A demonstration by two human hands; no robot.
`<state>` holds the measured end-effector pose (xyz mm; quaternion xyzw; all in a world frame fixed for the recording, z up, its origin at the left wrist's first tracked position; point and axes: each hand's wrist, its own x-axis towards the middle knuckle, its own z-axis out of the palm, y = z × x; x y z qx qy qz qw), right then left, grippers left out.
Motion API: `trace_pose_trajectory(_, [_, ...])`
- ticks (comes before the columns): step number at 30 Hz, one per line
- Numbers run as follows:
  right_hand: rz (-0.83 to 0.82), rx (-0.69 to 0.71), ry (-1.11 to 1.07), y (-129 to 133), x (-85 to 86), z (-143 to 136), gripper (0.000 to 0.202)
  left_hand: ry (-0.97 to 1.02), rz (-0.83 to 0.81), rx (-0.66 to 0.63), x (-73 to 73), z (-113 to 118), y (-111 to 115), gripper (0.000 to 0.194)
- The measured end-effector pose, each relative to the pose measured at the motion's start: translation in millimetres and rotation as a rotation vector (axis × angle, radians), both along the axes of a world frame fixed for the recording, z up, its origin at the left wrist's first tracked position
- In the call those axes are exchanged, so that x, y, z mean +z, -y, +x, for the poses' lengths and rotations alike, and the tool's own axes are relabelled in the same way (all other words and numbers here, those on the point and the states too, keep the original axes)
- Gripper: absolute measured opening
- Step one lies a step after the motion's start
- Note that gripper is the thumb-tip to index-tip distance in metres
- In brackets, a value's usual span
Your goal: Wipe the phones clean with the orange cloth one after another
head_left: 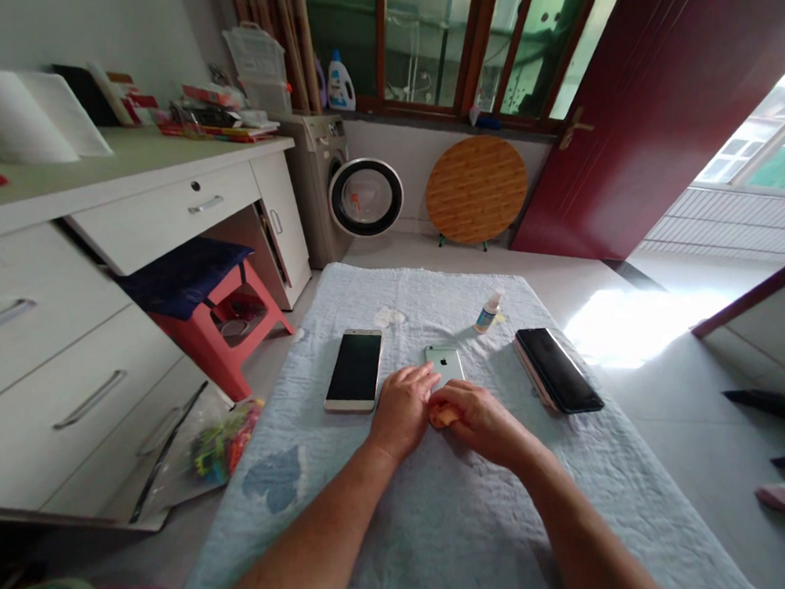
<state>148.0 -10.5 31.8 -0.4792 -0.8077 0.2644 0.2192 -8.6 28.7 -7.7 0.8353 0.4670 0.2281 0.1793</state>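
Note:
A silver phone (447,359) lies back side up on the cloth-covered table (440,529), its lower part hidden by my hands. My left hand (406,401) rests on the phone's left edge with the fingers stretched out. Bunched in my right hand (475,415) is an orange cloth (444,414), pressed at the phone's lower end. To the left lies a larger gold-rimmed phone (354,371), dark screen up. A black phone (560,370) sits at the right on top of something pinkish. Beyond the silver phone stands a small spray bottle (488,313).
A red stool (230,318) with a dark blue top stands left of the table, by a white desk (170,195). Behind are a washing machine (318,182) with its door open, a round wooden board (477,188) and a dark red door (624,109).

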Motion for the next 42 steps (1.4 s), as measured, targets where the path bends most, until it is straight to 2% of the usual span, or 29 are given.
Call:
trace_pose_trajectory(7, [-0.076,-0.061,0.154,3.8,2.3,7.5,0.014,-0.01,0.019,0.006,-0.6,0.9,-0.8,0.03])
trace_pose_trajectory(13, [-0.047,-0.115,0.268,5.1,0.9,19.6,0.017,-0.01,0.038,-0.001,-2.6,1.5,-1.7,0.031])
trace_pose_trajectory(23, [0.042,-0.069,0.191,1.4,-8.4,-9.4,0.02,-0.011,-0.001,-0.01,4.4,-0.5,1.9,0.03])
trace_pose_trajectory(27, [0.027,-0.053,0.209,1.6,-7.8,-3.7,0.019,0.009,0.002,-0.02,1.7,-0.8,1.2,0.028])
trace_pose_trajectory(35, [-0.056,-0.135,0.311,2.2,-0.7,25.1,0.015,0.001,0.0,0.004,1.6,0.7,-0.2,0.03])
trace_pose_trajectory(42, [-0.02,-0.111,0.263,2.2,-4.6,10.5,0.014,0.007,0.011,-0.001,-0.2,0.9,-1.0,0.028])
